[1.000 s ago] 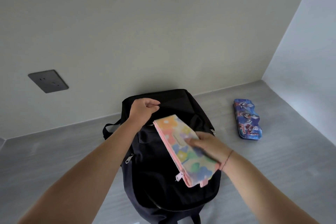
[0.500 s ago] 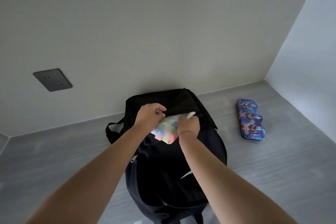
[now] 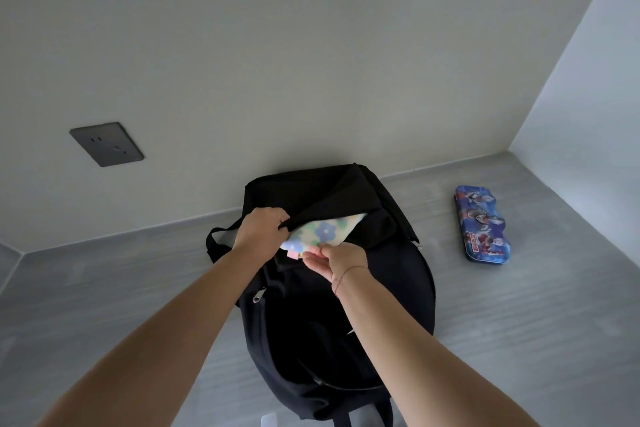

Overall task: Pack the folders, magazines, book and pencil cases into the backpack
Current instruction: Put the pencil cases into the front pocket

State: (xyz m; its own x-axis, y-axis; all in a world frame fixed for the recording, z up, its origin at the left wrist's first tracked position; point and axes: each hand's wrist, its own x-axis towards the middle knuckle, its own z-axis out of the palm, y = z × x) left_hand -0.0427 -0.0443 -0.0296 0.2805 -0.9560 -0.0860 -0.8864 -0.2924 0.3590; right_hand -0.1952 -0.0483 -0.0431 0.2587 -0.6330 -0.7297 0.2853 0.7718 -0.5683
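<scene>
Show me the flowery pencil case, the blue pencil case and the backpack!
flowery pencil case (image 3: 325, 232): head view, on its blue flower.
blue pencil case (image 3: 483, 224): head view, middle of its lid.
backpack (image 3: 298, 329): head view, its black front panel.

Two pencil cases are in view: one floral pouch (image 3: 325, 230) at the centre of the frame, partly inside the bag's mouth, and one blue printed tin (image 3: 482, 224) at the right. One black backpack (image 3: 346, 322) fills the lower middle, with two metal zipper pulls (image 3: 258, 297) showing on it. Two hands meet at the centre — one left hand (image 3: 261, 229), one right hand (image 3: 341, 262). One thin red thread (image 3: 346, 274) circles the right wrist. One dark wall socket (image 3: 106, 144) sits at the upper left.
</scene>
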